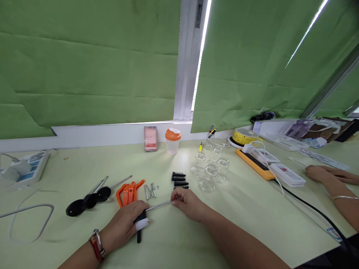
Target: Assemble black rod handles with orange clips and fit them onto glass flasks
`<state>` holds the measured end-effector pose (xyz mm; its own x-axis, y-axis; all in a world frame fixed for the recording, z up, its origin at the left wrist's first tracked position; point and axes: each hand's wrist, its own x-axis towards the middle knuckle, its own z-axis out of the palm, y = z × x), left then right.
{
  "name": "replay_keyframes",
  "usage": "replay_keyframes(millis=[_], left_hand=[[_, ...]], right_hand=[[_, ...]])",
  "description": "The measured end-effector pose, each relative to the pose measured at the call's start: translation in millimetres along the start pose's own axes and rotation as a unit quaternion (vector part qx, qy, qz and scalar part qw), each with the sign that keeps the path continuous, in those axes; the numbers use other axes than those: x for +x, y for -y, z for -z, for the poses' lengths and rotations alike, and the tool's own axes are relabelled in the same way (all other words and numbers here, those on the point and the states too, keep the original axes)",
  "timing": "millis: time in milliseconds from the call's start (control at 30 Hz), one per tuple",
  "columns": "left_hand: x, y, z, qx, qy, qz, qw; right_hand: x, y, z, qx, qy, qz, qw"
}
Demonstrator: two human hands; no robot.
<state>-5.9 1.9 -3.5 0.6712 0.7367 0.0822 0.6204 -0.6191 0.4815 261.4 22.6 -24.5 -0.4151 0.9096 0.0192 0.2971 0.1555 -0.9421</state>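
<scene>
The left hand [123,221] grips a black handle [139,236], the right hand [189,204] apparently pinches the rod [159,205], and screws [152,190] lie unfitted.

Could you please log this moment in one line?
left hand holds black part | right hand pinches metal rod | orange parts nearby

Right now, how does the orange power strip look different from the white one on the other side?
The orange power strip has a black top, while the white power strip has blue patches. The orange power strip is on the right side, but the white power strip is far over on the left. Both lie on the table with a white plug in them.
</scene>
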Motion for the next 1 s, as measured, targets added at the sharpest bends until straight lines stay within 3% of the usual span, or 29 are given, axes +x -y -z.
replay_keyframes(millis=[500,767,1000], left_hand=[[1.4,-1.5,0.8,-0.009,-0.004,0.003,1.000],[1.7,0.2,0.3,-0.009,-0.003,0.003,1.000],[1.5,0.9,-0.3,-0.005,0.003,0.007,1.000]], right_hand=[[0.0,3.6,3.0,-0.077,0.014,-0.021,0.997],[-0.9,3.7,0.7,-0.003,0.010,-0.011,1.000],[-0.6,3.8,1.5,-0.025,0.015,-0.029,0.999]])
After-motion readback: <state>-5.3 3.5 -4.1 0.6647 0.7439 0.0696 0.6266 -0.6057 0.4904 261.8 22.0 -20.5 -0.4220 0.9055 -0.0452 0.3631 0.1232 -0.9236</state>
